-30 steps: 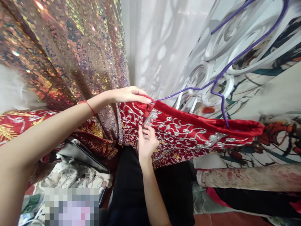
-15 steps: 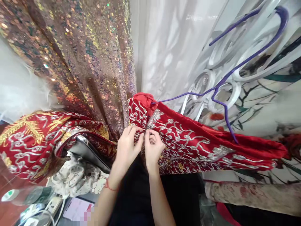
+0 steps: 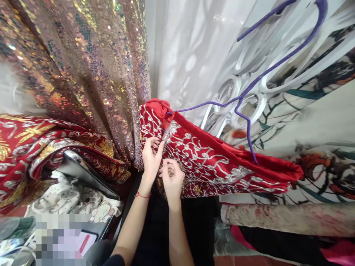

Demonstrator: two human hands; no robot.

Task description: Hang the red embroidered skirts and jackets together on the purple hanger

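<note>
A red garment point(image 3: 205, 155) with silver embroidery lies across my lap, a purple wire hanger point(image 3: 240, 99) still inside its neckline. My left hand point(image 3: 151, 159) pinches the edge of the garment's opening between thumb and fingers. Just below and to the right, my right hand point(image 3: 172, 181) is curled over the embroidery, thumb against the fingertips. Whatever that pinch holds, if anything, is too small to see. A thin red cord circles my left wrist.
Sequinned fabric point(image 3: 111, 74) hangs at the back left. Another red and gold garment point(image 3: 55, 136) is bunched at the left, beside a dark flat case point(image 3: 88, 173) and white dotted cloth point(image 3: 66, 195). White scrollwork point(image 3: 260, 107) and fabric rolls point(image 3: 277, 218) are on the right.
My right hand has come down and away from my left hand, off the garment's opening edge. The whole view has shifted, so the garment and hanger sit further left.
</note>
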